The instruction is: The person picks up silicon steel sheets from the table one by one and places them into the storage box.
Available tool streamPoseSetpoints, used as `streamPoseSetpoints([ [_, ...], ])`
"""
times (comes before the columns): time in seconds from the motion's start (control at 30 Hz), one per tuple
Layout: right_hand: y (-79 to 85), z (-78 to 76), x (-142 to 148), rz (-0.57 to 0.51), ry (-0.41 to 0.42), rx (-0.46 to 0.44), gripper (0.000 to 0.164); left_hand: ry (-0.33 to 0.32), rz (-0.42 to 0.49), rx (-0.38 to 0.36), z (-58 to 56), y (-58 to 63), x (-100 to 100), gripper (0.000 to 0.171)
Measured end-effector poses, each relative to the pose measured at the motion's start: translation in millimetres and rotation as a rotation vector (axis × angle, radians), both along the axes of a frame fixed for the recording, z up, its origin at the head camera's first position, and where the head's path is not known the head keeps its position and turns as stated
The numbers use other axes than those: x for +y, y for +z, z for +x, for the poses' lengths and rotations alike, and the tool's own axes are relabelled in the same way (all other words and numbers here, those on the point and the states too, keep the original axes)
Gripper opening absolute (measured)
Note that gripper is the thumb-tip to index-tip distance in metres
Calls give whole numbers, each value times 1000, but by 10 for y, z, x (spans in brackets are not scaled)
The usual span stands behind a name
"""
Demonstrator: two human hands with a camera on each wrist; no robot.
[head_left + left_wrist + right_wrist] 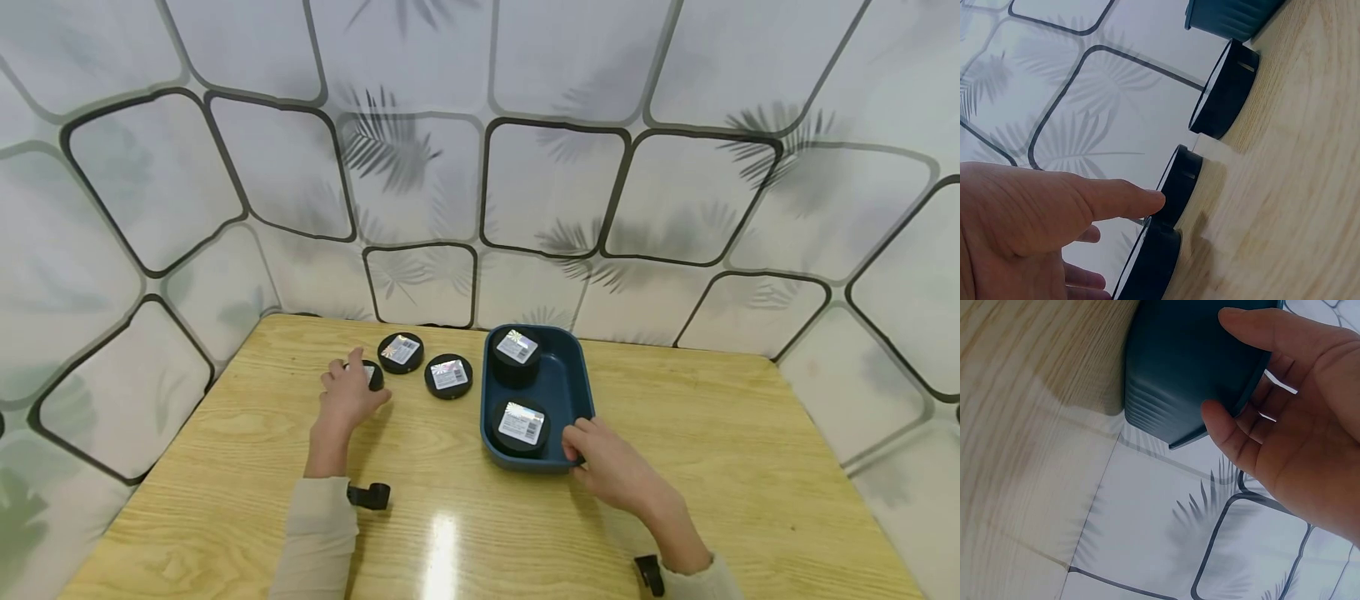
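Note:
My left hand point(347, 398) hovers around a black round flat case point(375, 377) with a pale label, its fingers and thumb spread about it. In the left wrist view, that case point(1152, 265) lies just below the extended thumb; a firm hold is not visible. With my right hand point(611, 467) I grip the near right corner of a dark blue plastic bin point(566, 400), thumb outside and fingers over the rim. Inside the bin stand black round cases with shiny labels, one at the back point(517, 357) looking taller or stacked, another at the front point(521, 427).
Two more labelled black cases, one farther back point(401, 352) and one nearer the bin point(448, 377), lie between my left hand and the bin. A patterned fabric wall point(427, 283) rises behind the wooden table point(420, 467).

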State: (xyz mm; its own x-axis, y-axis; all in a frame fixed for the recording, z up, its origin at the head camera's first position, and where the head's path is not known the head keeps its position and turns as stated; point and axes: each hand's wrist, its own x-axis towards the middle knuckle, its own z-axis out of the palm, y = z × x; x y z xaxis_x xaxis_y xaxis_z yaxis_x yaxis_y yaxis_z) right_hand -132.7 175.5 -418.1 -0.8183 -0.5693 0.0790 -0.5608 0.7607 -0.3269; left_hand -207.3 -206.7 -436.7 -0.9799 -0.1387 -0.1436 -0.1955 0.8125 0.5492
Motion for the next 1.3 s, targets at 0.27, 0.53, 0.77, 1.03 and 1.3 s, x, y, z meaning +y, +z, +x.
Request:
streamPoseSetpoints([
  [0.27,-3,7,1,0,-6,-3,40,15,-21,-27,8,-17,-37,87],
  [0.53,-17,6,9,0,-9,-10,40,10,-14,-58,29,-20,-57,88],
  [0.77,-14,3,9,2,-11,-10,40,1,-20,-60,37,-57,-88,88],
  [1.03,-3,1,9,3,-10,-11,39,-3,-31,-62,22,-58,-91,88],
  [1.3,3,-3,8,5,-4,2,40,5,-15,-70,24,-73,-110,90],
])
